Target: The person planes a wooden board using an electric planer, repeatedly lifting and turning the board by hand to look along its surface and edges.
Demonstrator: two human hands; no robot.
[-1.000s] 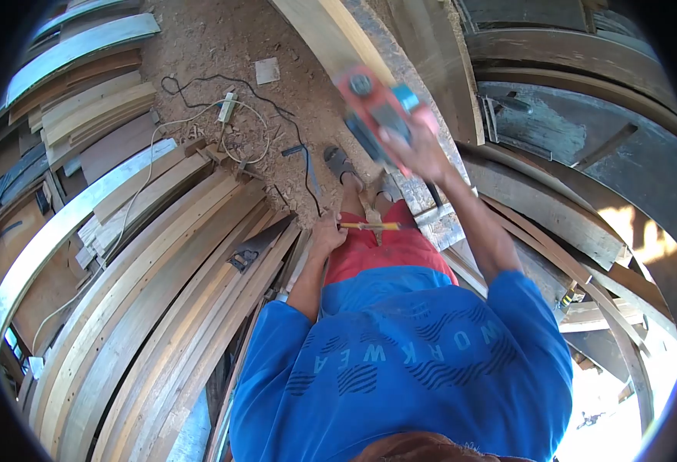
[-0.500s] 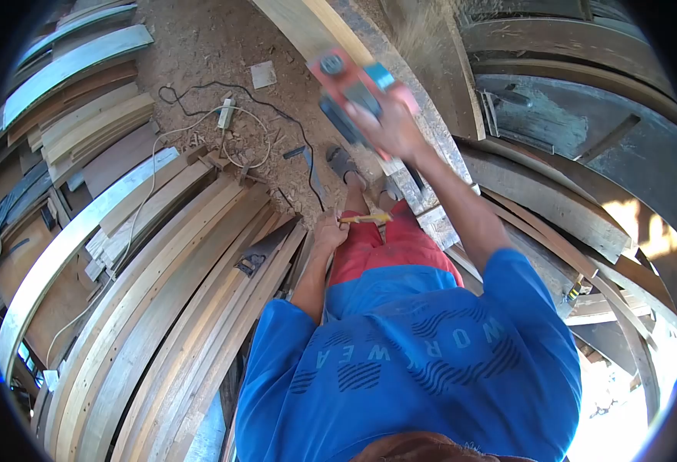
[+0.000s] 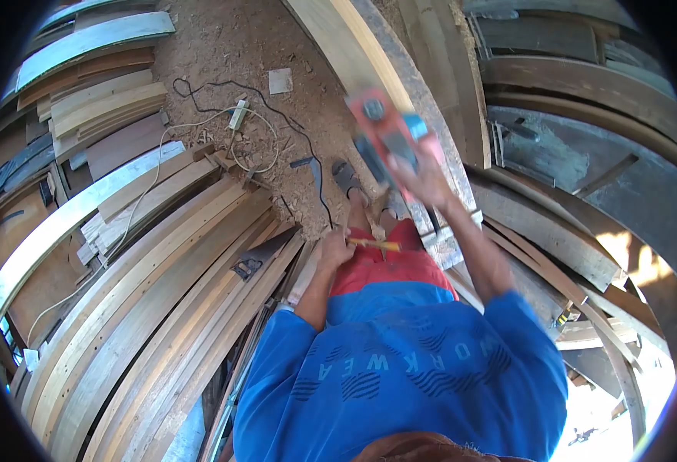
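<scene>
My right hand (image 3: 424, 179) is wrapped round the handle of a red electric planer (image 3: 375, 115) with a teal part on its side. The planer is smeared by motion and overlaps the near part of a long pale board (image 3: 351, 48). Low in front of my red shorts, my left hand (image 3: 335, 248) is closed on a thin yellow stick-like tool (image 3: 381, 245) that points to the right; its exact kind does not show. A black cord (image 3: 312, 151) runs across the floor and up to this hand.
Long planks (image 3: 150, 285) are stacked at left, with a handsaw (image 3: 257, 258) on them. A white power strip (image 3: 238, 115) and pale cable lie on the shaving-strewn floor (image 3: 223, 46). More boards (image 3: 569, 204) lean at right.
The planer in my right hand has come back along the board, closer to my body. My left hand still holds the yellow tool. The whole view has shifted slightly.
</scene>
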